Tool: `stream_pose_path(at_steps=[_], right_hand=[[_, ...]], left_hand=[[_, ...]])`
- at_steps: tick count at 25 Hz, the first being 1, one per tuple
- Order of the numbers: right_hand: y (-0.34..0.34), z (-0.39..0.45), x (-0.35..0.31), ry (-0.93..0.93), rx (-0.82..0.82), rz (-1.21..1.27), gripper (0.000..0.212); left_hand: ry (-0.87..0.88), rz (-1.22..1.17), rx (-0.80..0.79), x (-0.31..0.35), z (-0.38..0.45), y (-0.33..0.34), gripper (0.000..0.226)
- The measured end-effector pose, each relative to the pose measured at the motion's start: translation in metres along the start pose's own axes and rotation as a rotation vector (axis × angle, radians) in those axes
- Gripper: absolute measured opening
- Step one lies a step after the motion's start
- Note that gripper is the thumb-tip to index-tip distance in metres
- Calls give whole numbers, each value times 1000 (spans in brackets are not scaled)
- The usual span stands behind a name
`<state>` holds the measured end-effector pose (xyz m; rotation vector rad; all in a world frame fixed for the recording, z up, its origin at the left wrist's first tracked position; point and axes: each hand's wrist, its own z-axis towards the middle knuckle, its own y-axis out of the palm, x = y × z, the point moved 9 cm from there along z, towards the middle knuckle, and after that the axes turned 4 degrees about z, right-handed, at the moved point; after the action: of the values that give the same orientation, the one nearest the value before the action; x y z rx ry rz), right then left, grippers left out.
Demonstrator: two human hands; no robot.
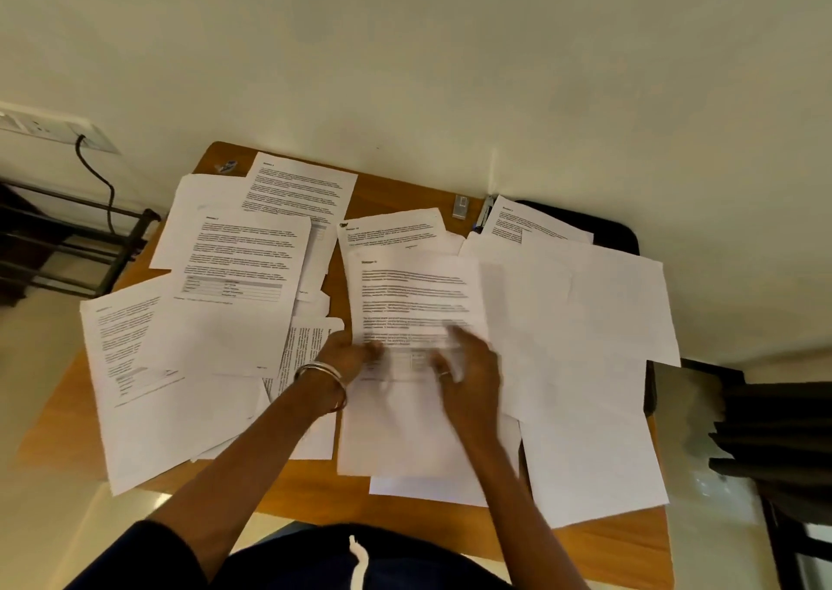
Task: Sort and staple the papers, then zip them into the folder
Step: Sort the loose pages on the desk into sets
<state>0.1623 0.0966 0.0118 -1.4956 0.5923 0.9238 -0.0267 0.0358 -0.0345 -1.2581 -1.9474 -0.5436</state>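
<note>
- An orange-brown wooden tabletop (pixel 599 549) with rounded corners is standing against a cream wall and is carrying a wide scatter of loose white printed sheets.
- The left hand (pixel 344 355), wearing metal bangles (pixel 320 375) at the wrist, is resting on the central printed page (pixel 414 301), at that page's lower left; motion blur is hiding how far its fingers are curled and whether they are pinching the sheet.
- The right hand (pixel 470 375), bearing a ring on one finger, is lying palm-down on the same page with fingers spread and blurred; a grip on the paper cannot be confirmed.
- The central page is lying on top of further white sheets, its text facing up and its heading towards the wall.
- To the left, a page with a small grey table (pixel 243 274) is overlapping several others, and one large sheet (pixel 135 391) is overhanging the tabletop's left edge.
- To the right, blank-looking white sheets (pixel 585 341) are covering a black flat object, possibly the folder (pixel 626 231), of which only the far edge is showing.
- A small silver stapler-like item (pixel 460 206) is sitting near the wall edge, just beyond the papers; a second small grey object (pixel 227 167) is sitting at the far left corner.
- A black cable (pixel 101 179) is hanging from a white wall socket (pixel 54 132) at the left.
</note>
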Motion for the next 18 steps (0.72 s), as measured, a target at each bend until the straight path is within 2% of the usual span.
stream_pose_path(at_steps=[1, 2, 3, 4, 6, 7, 8, 15, 17, 18], right_hand=[[-15, 6, 21, 154, 72, 31, 56], [-23, 9, 36, 289, 75, 18, 65], [-24, 10, 45, 381, 25, 27, 68], [-22, 9, 49, 432, -41, 93, 62], [-10, 5, 46, 464, -146, 331, 26], [-7, 2, 42, 446, -155, 371, 10], [-7, -1, 40, 428, -149, 367, 4], [-8, -5, 53, 466, -128, 381, 2], [-23, -2, 68, 514, -24, 338, 16], [-39, 1, 80, 552, 91, 237, 27]], left_hand=[[28, 29, -43, 1, -3, -7, 28], [44, 27, -71, 2, -6, -15, 25], [45, 17, -87, 1, -9, -23, 24], [41, 6, -97, -2, -11, -29, 24], [45, 38, -90, -5, -14, -38, 21], [50, 74, -77, -7, -14, -43, 21], [61, 102, -59, -7, -14, -46, 23], [73, 158, -5, -14, -10, -45, 29], [66, 169, 67, -19, -6, -47, 29], [57, 175, 127, -22, -3, -53, 29]])
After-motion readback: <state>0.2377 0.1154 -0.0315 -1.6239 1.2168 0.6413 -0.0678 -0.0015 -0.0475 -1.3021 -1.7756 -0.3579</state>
